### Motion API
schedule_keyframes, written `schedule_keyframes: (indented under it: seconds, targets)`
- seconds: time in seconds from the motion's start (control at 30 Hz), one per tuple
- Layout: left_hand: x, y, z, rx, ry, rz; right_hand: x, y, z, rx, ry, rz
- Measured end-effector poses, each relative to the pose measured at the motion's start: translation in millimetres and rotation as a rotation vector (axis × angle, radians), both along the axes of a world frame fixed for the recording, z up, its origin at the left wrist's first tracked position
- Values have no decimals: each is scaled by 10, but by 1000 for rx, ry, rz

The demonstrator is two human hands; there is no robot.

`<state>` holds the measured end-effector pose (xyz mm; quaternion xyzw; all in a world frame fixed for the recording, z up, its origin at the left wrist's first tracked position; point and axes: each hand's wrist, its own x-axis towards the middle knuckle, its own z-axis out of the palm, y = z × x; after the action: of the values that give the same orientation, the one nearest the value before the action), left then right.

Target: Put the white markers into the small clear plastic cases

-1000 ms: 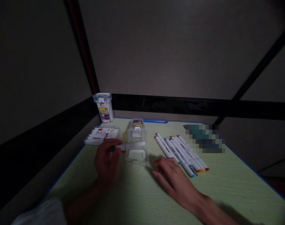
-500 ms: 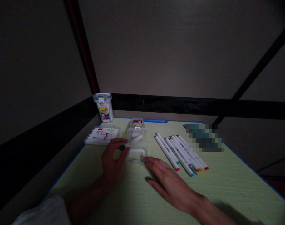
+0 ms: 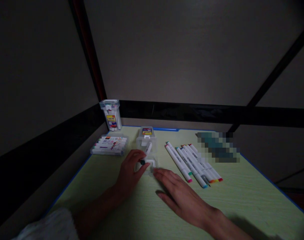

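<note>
Between thumb and fingers, my left hand [image 3: 132,168] pinches a white marker [image 3: 148,148] near its dark-capped end. The marker's far end points at the mouth of a clear plastic case [image 3: 146,132] that lies on its side; whether it is inside the mouth I cannot tell. Toward me from the case lies its clear lid [image 3: 155,160], folded open and partly covered by my left hand. My right hand [image 3: 178,191] rests with fingers stretched out, its fingertips at the lid's right front corner. To its right, several white markers [image 3: 191,165] with coloured ends lie side by side on the table.
A clear lidded case full of markers [image 3: 110,115] stands upright at the back left corner. In front of it lies a flat pack of markers [image 3: 109,145]. A blurred-out dark green item [image 3: 216,146] lies at the right of the blue-edged table [image 3: 147,213]. Walls rise behind and left.
My left hand has moved right and turned the marker from crosswise to pointing away, at the case mouth. My right hand has shifted left from beside the loose markers to the lid.
</note>
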<state>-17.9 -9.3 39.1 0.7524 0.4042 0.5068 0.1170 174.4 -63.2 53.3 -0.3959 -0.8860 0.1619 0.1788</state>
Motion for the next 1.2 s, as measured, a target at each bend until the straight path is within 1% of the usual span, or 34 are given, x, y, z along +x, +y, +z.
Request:
schedule_keyframes:
  seconds: [0.13,0.27,0.6,0.93,1.1,1.2]
  targets:
    - [7,11,-61,15,71,-17,-8,-2,11,-7,-27,0]
    - [11,16,-109,14,100,-46,-9,-5,-1,2,1,-1]
    - [1,29,-110,-3,183,-68,2,-8,-23,29,30,3]
    - [9,26,-170,-63,224,-69,-7,-4,-1,8,10,8]
    - [6,0,-151,-102,214,-49,3,-9,-8,11,18,16]
    - [10,-12,-140,-74,225,-52,5,-11,-18,15,14,14]
